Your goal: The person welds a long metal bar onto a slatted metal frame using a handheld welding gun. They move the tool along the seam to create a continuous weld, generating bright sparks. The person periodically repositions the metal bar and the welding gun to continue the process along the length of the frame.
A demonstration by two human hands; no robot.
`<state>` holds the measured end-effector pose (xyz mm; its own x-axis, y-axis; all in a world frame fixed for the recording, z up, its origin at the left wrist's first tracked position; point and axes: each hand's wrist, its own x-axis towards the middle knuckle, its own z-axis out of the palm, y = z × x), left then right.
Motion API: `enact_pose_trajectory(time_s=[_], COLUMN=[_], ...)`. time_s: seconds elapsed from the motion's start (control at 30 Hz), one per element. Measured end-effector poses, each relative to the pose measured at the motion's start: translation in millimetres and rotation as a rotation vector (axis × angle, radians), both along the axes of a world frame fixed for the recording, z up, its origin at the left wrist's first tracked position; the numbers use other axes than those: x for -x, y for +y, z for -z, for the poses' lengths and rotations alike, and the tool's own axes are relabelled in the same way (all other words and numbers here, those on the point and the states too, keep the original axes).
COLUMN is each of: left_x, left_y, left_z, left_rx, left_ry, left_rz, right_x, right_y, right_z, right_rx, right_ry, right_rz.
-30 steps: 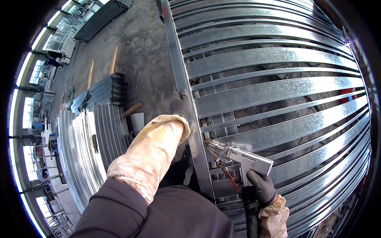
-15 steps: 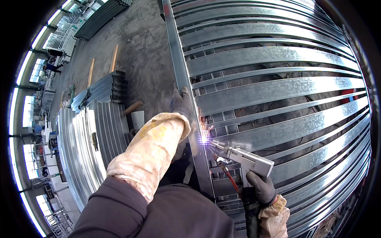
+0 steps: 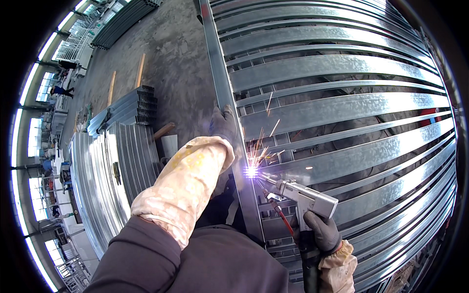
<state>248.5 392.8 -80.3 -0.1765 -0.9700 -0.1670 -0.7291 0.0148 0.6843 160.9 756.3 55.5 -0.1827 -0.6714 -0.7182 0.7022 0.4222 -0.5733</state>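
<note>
My right hand [image 3: 322, 232], in a grey glove, is closed round the grip of a silver handheld welding gun [image 3: 308, 198]. Its nozzle points left at the seam where a crossbar meets the long side rail [image 3: 220, 80] of a galvanized steel frame. A bright violet-white weld spot [image 3: 251, 172] glows there, throwing orange sparks up and to the right. A red-sleeved wire feed tube [image 3: 285, 218] runs beneath the gun. Farther up the same rail lies my gloved left hand [image 3: 222, 123], fingers stretched forward and apart against it. The rail's underside is hidden.
Many parallel steel crossbars [image 3: 322, 71] fill the right side, with gaps between them. Left on the concrete floor [image 3: 181, 53] lie stacked metal profiles [image 3: 129, 156], a bundle of channels [image 3: 129, 108] and wooden strips [image 3: 140, 71]. A distant person [image 3: 61, 91] stands near the windows.
The spark spray has grown and reaches farther up and right. Both hands and the welding gun stay almost in place. The distant person has shifted slightly.
</note>
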Motion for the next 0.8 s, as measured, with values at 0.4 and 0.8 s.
enact_pose_trajectory(time_s=[0.4, 0.8], left_x=[3, -2], left_y=[-3, -10], left_z=[5, 16], left_rx=[0.032, 0.093], left_ry=[0.056, 0.005], left_rz=[-0.018, -0.026], right_x=[2, 2], right_y=[1, 1], right_z=[1, 2], right_rx=[0.011, 0.014], right_ry=[-0.092, -0.122], right_rz=[0.019, -0.004])
